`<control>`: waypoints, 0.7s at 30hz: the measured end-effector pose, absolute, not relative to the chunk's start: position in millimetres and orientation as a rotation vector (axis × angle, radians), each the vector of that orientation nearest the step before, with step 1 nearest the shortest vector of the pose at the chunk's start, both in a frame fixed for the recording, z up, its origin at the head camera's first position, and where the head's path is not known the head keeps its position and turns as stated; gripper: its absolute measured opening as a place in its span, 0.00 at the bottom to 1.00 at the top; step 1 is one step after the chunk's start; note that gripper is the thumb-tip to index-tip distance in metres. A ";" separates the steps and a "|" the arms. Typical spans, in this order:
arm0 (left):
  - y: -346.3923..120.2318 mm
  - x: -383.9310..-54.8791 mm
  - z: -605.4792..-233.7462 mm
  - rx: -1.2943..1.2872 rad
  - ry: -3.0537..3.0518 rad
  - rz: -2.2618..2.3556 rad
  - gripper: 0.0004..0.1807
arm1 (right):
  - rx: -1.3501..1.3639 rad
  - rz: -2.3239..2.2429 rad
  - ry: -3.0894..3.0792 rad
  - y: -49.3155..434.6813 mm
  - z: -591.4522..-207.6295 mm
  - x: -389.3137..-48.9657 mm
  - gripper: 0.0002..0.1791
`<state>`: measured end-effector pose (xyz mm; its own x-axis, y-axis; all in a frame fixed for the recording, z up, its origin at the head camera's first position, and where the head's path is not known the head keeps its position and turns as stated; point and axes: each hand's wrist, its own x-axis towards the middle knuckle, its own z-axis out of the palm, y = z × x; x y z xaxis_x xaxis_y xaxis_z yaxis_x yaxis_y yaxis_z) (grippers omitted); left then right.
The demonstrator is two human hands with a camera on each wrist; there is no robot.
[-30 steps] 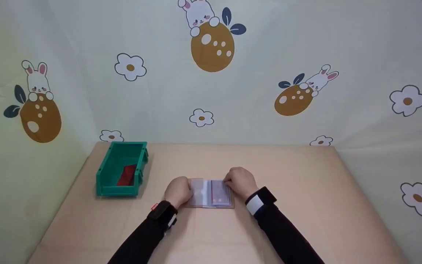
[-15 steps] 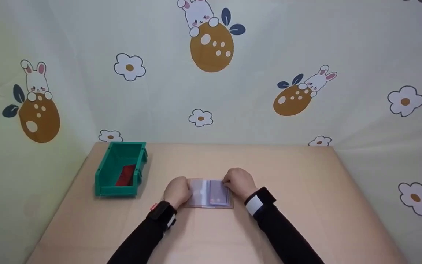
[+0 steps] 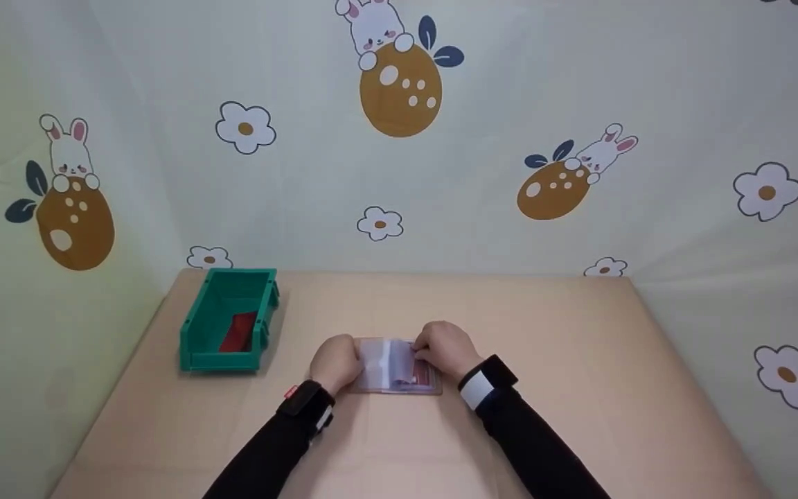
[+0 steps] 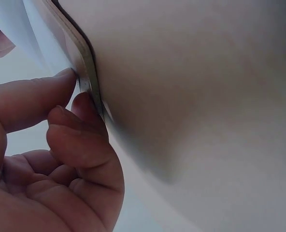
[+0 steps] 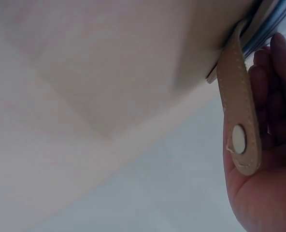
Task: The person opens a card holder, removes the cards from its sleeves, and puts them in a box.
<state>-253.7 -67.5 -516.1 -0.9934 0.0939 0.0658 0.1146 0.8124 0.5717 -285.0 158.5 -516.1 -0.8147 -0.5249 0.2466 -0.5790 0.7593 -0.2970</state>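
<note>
A card holder [image 3: 373,367] with clear plastic sleeves and a tan cover lies spread flat on the table in front of me. My left hand [image 3: 334,364] pinches its left edge; the left wrist view shows thumb and fingertips on the cover edge [image 4: 87,63]. With my right hand [image 3: 449,351] I pinch a clear sleeve [image 3: 402,360], which bends up toward the left. Under it a reddish card [image 3: 425,375] shows in the right side. In the right wrist view a stitched tan strap [image 5: 235,82] with a metal snap hangs from the holder beside my palm.
A green bin [image 3: 220,361] stands at the table's back left, with a dark red flat item [image 3: 238,333] inside. The tan tabletop [image 3: 544,346] stretches around the holder. Behind it hangs a pale curtain [image 3: 288,194] printed with rabbits and flowers.
My right hand has moved a little left, lifting a sleeve off the right-hand stack and bending it over. The reddish card beneath has come into view. My left hand stays put.
</note>
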 end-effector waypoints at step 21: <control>-69.0 -253.1 -517.4 -0.201 -2.943 -0.935 0.20 | 0.841 0.555 -2.795 132.8 -521.0 -280.7 0.08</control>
<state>-253.1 -69.0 -517.4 -0.9905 0.1090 0.0840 0.1375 0.8090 0.5715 -280.7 132.8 -521.0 -0.8265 -0.4969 0.2645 -0.5603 0.7716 -0.3012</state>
